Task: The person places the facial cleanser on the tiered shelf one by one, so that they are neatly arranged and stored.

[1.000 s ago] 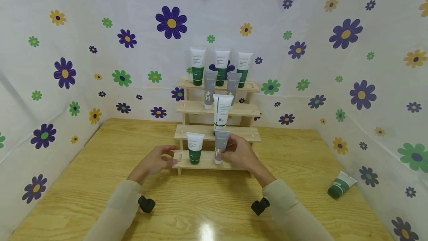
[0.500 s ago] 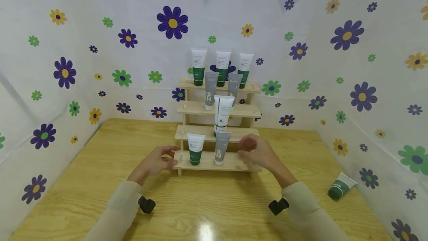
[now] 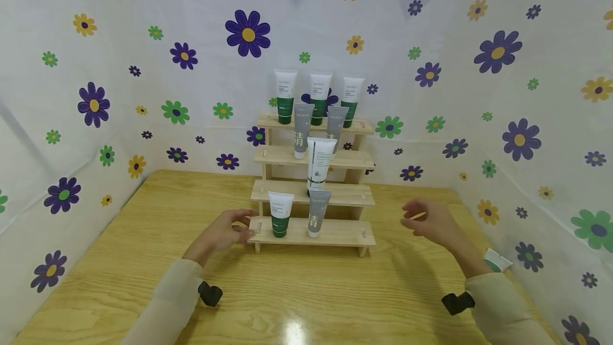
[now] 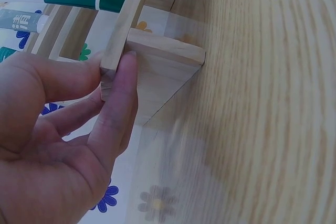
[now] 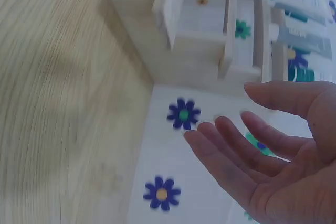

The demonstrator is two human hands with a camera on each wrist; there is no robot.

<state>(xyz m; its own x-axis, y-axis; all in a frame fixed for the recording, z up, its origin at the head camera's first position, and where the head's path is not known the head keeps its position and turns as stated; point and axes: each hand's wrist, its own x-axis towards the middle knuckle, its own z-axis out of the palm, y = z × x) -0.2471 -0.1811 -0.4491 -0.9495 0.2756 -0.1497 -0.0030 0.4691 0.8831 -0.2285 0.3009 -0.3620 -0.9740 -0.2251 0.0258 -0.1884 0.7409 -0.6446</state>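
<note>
My left hand [image 3: 224, 234] pinches the left end of the lowest board of a stepped wooden display stand [image 3: 335, 232]; the left wrist view shows thumb and fingers on either side of the board [image 4: 119, 38]. On that board stand a white-and-green squeeze tube [image 3: 280, 214] and, to its right, a grey squeeze tube [image 3: 318, 213], upright and apart. To the right of the stand, my right hand [image 3: 431, 221] hangs above the table with relaxed fingers, holding nothing. A green-and-white tube [image 3: 497, 261] lies at the far right, partly hidden behind the right forearm.
Higher tiers bear a tall white tube [image 3: 320, 164], two grey tubes, one of them [image 3: 301, 131] on the left, and three white-and-green tubes, one [image 3: 284, 97] leftmost. Flower-printed cloth [image 3: 191, 84] walls the wooden table [image 3: 306, 292] at the back and sides.
My right hand has let go of the grey tube on the lowest board and moved off to the right. The left hand has stayed on the stand's left end.
</note>
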